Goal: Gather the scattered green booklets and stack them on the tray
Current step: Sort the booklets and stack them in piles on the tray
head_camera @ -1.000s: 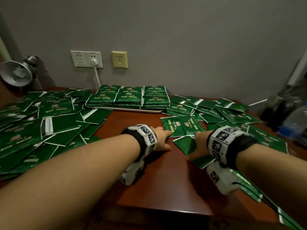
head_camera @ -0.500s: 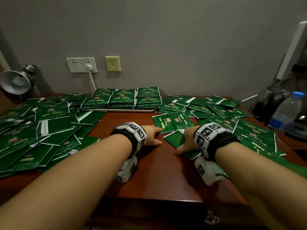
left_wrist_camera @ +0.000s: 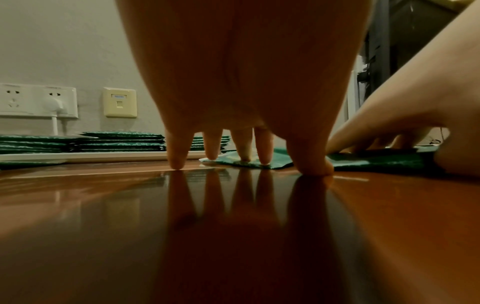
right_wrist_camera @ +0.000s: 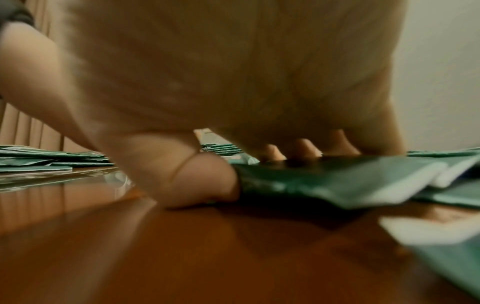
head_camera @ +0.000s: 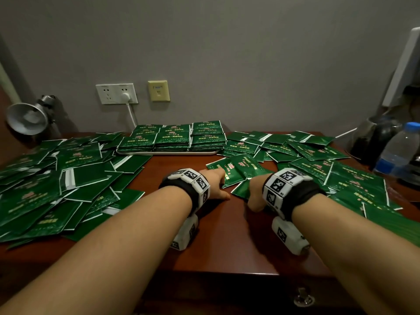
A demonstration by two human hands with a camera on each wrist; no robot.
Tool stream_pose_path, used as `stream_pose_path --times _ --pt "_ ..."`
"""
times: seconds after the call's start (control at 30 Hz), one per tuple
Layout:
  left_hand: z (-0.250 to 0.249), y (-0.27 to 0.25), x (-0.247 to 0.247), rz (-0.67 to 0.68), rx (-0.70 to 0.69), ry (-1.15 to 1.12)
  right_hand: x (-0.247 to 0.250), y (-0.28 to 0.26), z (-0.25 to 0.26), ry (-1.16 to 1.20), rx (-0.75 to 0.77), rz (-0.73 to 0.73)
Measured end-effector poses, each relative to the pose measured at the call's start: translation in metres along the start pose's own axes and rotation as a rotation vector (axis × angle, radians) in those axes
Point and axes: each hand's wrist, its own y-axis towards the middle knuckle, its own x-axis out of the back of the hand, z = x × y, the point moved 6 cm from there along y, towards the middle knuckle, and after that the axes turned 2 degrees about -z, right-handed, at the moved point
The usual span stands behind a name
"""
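Green booklet (right_wrist_camera: 324, 176) under flat right fingers (right_wrist_camera: 303, 148), thumb (right_wrist_camera: 197, 181) at edge — left fingers (left_wrist_camera: 263, 148) outstretched on second booklet (left_wrist_camera: 279, 162)

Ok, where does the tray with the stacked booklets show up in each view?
Head: tray centre back, against the wall, below the white socket.
Left wrist: tray at left, behind the fingers of the left hand, under the same socket.
Right wrist: rim not discernible; only a blurred green stack shows between thumb and fingers.
Shared landmark: the white socket, in head and left wrist views.
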Motion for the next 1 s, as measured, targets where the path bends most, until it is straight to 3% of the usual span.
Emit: stream_pose_path --times 0.17,0.33,0.47,0.67,0.8,0.9,1.0 --pt "-0.005 -0.004 0.004 -0.060 -0.016 0.070 0.005 -0.003 0.004 0.029 0.024 -0.035" --pt "0.000 -0.005 0.003 -0.053 0.034 0.161 0.007 -0.004 0.010 -0.214 -0.026 -0.137" --pt "0.001 -0.004 0.011 -0.115 0.053 0.058 0.021 -0.005 0.022 -0.178 0.061 -0.212" --pt "0.004 0.002 0.006 -0.128 0.024 -0.073 0.051 -0.009 0.012 -0.007 -0.058 -0.382" --pt "0.008 0.005 -0.005 -0.026 0.055 -0.075 0.041 -0.002 -0.002 0.224 -0.093 -0.302" --pt "0.015 0.004 -0.005 -0.033 0.099 0.064 0.035 0.001 -0.006 0.219 -0.146 -0.279" --pt "0.023 0.000 -0.005 -0.041 0.175 0.150 0.022 0.004 -0.001 0.164 -0.151 -0.120"
